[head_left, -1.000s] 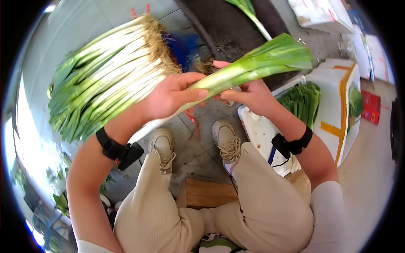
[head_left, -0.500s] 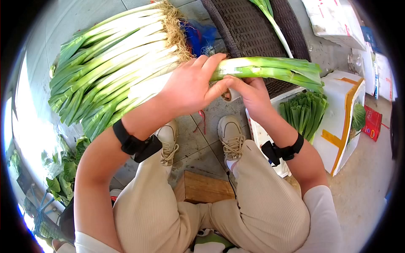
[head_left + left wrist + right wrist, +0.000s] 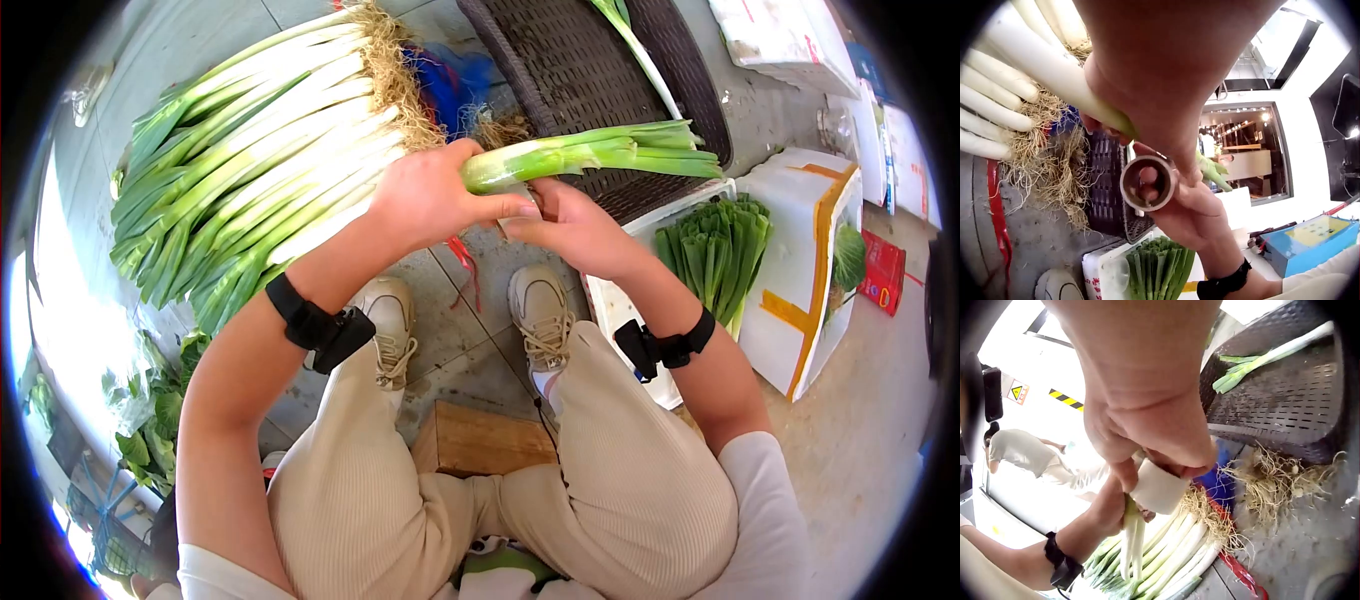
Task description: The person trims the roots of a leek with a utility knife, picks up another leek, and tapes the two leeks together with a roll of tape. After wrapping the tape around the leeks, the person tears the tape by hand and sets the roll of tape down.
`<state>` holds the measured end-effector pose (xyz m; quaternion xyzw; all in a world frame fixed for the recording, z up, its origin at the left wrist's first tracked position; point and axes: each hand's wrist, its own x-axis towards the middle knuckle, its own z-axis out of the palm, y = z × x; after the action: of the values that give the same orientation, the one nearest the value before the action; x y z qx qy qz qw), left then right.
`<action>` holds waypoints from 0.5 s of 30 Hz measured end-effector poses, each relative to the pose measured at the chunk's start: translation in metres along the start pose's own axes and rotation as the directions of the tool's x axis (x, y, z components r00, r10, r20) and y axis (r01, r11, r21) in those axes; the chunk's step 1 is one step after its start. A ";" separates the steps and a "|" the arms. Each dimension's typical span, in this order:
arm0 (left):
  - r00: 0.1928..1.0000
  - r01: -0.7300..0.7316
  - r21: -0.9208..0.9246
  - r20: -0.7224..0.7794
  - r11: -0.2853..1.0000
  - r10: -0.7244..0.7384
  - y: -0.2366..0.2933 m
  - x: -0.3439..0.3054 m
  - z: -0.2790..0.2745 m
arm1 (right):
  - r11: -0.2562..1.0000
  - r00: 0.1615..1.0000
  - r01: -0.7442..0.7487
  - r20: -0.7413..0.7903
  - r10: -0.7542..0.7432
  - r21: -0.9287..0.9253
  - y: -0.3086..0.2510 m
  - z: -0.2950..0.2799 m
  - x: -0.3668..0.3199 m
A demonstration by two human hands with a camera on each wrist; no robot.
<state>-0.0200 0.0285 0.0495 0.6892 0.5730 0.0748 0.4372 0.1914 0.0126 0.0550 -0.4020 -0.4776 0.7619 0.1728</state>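
Observation:
In the head view, my left hand [image 3: 425, 195] grips a few leeks [image 3: 600, 150], whose green ends point right. In the left wrist view their white part [image 3: 1054, 72] runs through that hand. My right hand [image 3: 575, 230] is close beside it, under the leeks. It holds a roll of tape with a cardboard core [image 3: 1129, 192], with fingertips showing inside the ring. Seen from the right wrist, the roll's pale outer face [image 3: 1160, 489] lies between my right hand [image 3: 1154, 425] and my left hand [image 3: 1107, 506].
A large row of leeks [image 3: 260, 150] lies at the left, roots toward the middle. A dark woven basket [image 3: 590, 90] with a single leek [image 3: 650, 70] stands beyond my hands. At the right are a white foam box [image 3: 790, 300], cut greens [image 3: 715, 250] and a red packet [image 3: 882, 270].
The held leeks have swung from slanting up-right to nearly level. My left hand's grip has moved toward their green part, and the roll shows more between my hands.

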 end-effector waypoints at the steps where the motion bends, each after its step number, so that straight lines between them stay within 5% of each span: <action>1: 1.000 -0.003 0.000 0.003 1.000 0.003 0.002 0.000 -0.001 | 0.996 0.996 -0.087 -0.024 0.087 -0.032 -0.005 0.001 0.001; 3: 0.996 0.045 0.013 0.081 0.999 -0.046 0.007 0.001 -0.003 | 0.983 0.984 -0.175 -0.054 0.172 -0.060 -0.003 0.002 0.003; 5: 0.994 0.072 0.027 0.077 0.997 -0.074 0.009 0.003 0.000 | 0.998 0.999 -0.040 -0.003 0.041 0.058 0.013 0.002 0.005; 10: 0.992 0.113 0.042 0.057 0.993 -0.115 0.013 0.005 0.001 | 1.000 0.996 -0.029 -0.088 0.030 0.010 0.010 0.004 0.006; 15: 0.992 0.050 0.185 -0.121 0.981 -0.028 0.006 0.013 0.007 | 0.996 0.980 -0.016 -0.198 0.034 0.089 0.001 0.019 0.000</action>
<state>-0.0069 0.0359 0.0446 0.7103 0.6159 0.0523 0.3369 0.1767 0.0016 0.0583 -0.4744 -0.4191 0.7400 0.2275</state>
